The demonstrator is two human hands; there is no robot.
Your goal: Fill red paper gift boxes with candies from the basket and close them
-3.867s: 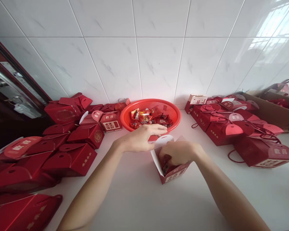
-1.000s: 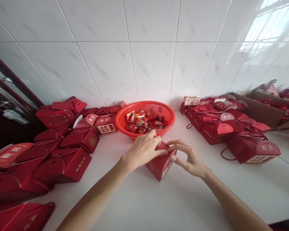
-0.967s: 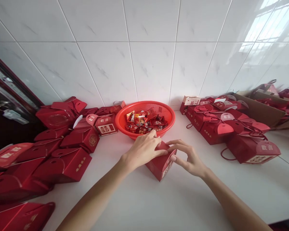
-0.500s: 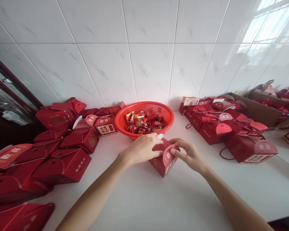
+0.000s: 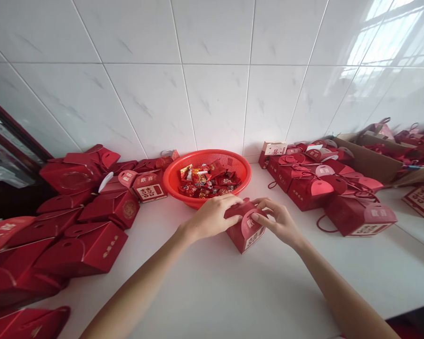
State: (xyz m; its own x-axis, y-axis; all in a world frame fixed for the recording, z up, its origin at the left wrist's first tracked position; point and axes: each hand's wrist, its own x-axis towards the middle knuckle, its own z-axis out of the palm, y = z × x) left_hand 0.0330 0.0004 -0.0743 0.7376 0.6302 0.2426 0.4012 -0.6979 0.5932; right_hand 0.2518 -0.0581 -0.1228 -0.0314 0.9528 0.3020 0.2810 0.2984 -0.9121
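Observation:
A small red candy gift box (image 5: 241,235) with gold characters and rounded top flaps stands upright on the white table (image 5: 212,292). My left hand (image 5: 219,213) grips its left side and top, thumb on the near flap and fingers behind. From the right, my right hand (image 5: 273,217) pinches the flaps, its thumb on the front one and the other fingers at the back. The flaps are folded inward at the top; the inside of the box is hidden. Just behind the hands sits an orange-red plastic basket (image 5: 169,181) holding wrapped candies (image 5: 207,181).
Several red boxes (image 5: 88,247) without cords crowd the left side. On the right are several red boxes with cord handles (image 5: 356,212), and beyond them a cardboard carton (image 5: 367,160) with more red items. A white tiled wall (image 5: 212,103) rises behind the table.
The box has turned slightly and its top flaps have been drawn together; the white inner flap seen earlier is folded down. Both hands stay on it. The camera view has shifted a little.

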